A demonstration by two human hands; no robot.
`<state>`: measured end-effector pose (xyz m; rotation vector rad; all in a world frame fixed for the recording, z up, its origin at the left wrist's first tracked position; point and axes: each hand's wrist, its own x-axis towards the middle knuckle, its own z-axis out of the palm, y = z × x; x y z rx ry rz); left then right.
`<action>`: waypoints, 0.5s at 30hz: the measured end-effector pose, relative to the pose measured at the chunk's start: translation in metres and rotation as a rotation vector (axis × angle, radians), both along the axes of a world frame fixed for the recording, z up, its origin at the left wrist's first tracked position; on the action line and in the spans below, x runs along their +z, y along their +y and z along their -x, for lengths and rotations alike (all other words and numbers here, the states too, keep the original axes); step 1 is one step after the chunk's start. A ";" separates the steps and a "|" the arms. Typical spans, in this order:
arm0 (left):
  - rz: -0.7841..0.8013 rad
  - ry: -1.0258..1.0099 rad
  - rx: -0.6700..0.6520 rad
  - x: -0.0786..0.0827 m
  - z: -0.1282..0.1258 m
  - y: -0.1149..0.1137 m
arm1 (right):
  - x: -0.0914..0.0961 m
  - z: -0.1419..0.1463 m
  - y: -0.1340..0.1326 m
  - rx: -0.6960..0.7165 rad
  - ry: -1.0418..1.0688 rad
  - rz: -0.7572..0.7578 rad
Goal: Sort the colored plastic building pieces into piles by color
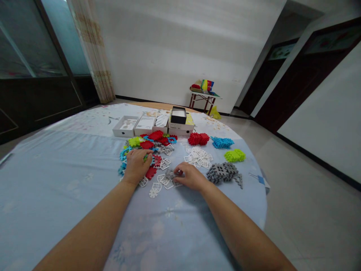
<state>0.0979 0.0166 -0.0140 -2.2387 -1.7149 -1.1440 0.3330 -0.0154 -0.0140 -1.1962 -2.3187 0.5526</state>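
Note:
My left hand (137, 164) rests on the mixed pile of plastic interlocking pieces, fingers curled over red, blue and green ones. What it grips, if anything, is hidden under the fingers. To the right, my right hand (191, 176) bends its thumb and fingers around a grey interlocking piece (170, 174) just above the tabletop. White lattice pieces (166, 181) lie loose beneath and between the hands. Beyond the left hand, red pieces (156, 135) and a lime green piece (135, 141) top the pile.
Sorted heaps stand at the right: red (198, 139), blue (222, 142), lime green (235, 155), grey (222, 172) and white lattice (198, 157). Open white boxes (124, 132) and a black box (178, 119) line the back. A pale blue cloth (70, 188) covers the round table.

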 end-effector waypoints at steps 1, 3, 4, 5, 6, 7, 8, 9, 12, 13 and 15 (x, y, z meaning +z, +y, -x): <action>0.001 -0.001 0.002 0.000 0.000 0.000 | 0.000 -0.001 0.000 0.004 -0.016 0.013; 0.001 0.001 0.006 0.001 0.000 0.000 | -0.001 -0.001 0.001 -0.016 -0.029 0.002; 0.001 0.006 0.009 0.002 -0.001 0.000 | -0.001 -0.001 0.002 -0.026 -0.033 -0.017; 0.001 0.010 0.011 0.002 -0.001 0.000 | 0.000 0.001 0.002 -0.029 -0.039 -0.038; 0.002 0.014 0.012 0.002 -0.001 0.000 | 0.000 0.002 0.003 -0.028 -0.051 -0.055; 0.001 0.018 0.011 0.003 -0.001 -0.001 | 0.000 0.004 0.003 -0.023 -0.072 -0.064; -0.001 0.019 0.009 0.003 -0.002 -0.001 | 0.000 0.007 0.004 -0.019 -0.098 -0.064; -0.003 0.022 0.004 0.003 -0.001 -0.001 | 0.000 0.009 0.004 -0.016 -0.126 -0.056; -0.008 0.030 -0.006 0.001 0.000 0.000 | -0.001 0.014 0.005 -0.028 -0.158 -0.022; -0.008 0.032 -0.008 0.000 0.000 0.000 | 0.000 0.014 0.004 -0.033 -0.142 -0.018; -0.004 0.039 -0.012 -0.001 0.002 0.001 | 0.006 0.012 0.001 -0.040 -0.078 -0.035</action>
